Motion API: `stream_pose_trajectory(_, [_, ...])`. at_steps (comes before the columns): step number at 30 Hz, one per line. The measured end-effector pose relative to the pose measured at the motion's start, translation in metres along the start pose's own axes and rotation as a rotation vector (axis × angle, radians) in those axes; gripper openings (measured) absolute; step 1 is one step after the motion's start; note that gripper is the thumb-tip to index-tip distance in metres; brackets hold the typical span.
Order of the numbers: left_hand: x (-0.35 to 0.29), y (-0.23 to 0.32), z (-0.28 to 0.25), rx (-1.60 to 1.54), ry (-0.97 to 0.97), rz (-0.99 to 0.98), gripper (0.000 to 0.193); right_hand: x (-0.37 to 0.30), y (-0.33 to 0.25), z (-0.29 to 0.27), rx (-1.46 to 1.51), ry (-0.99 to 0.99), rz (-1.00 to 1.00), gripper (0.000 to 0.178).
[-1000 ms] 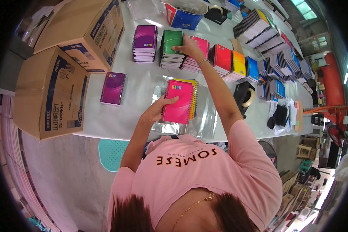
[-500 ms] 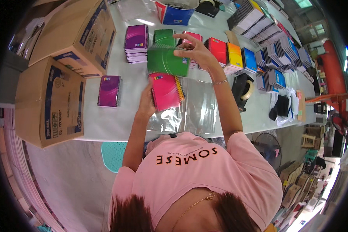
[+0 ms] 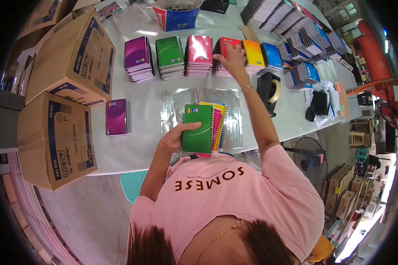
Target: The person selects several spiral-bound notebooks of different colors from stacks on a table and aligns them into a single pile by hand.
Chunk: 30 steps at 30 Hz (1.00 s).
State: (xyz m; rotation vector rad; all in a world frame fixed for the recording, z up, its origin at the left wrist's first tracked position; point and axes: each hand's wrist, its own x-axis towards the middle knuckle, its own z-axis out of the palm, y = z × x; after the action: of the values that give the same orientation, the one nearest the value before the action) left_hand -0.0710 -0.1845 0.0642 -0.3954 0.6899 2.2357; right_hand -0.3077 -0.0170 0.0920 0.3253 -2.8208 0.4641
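My left hand [image 3: 176,136] grips a small fanned bundle of spiral notebooks, its thumb lying across the green notebook [image 3: 198,132] on top. Pink and yellow notebooks [image 3: 218,126] stick out on the bundle's right side. Over the stack of red notebooks [image 3: 223,43] is my right hand [image 3: 231,58], fingers apart and seemingly touching the top cover. In a row beside it stand stacks of purple notebooks [image 3: 137,53], green notebooks [image 3: 169,51], pink notebooks [image 3: 200,48], yellow notebooks [image 3: 253,53] and blue notebooks [image 3: 272,56]. Clear plastic [image 3: 172,104] lies under the held bundle.
Cardboard boxes [image 3: 73,141] fill the left side of the table. A single purple notebook [image 3: 116,117] lies near them. To the right are a tape dispenser [image 3: 267,90] and more notebook stacks [image 3: 307,73]. A blue and red container [image 3: 179,20] stands at the back.
The green notebook, held in my right hand before, now tops the bundle in my left hand. My right hand has moved from it to the red stack. The view has shifted slightly.
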Motion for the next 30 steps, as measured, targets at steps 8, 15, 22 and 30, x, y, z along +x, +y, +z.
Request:
stream_pose_trajectory(8, [0.022, -0.013, 0.010, 0.108, 0.082, 0.205, 0.053, 0.006, 0.013, 0.024, -0.193, -0.089, 0.006, 0.073])
stream_pose_trajectory(15, [0.022, -0.016, 0.001, -0.075, 0.076, 0.290, 0.047, 0.017, 0.010, 0.038, -0.316, -0.097, 0.005, 0.061])
stream_pose_trajectory(22, [0.021, -0.017, -0.001, -0.105, 0.042, 0.303, 0.044, 0.017, 0.007, 0.048, -0.403, -0.024, -0.035, 0.044])
stream_pose_trajectory(30, [0.017, -0.008, 0.013, -0.095, 0.075, 0.317, 0.044, 0.003, -0.002, 0.020, -0.142, 0.030, -0.082, 0.018])
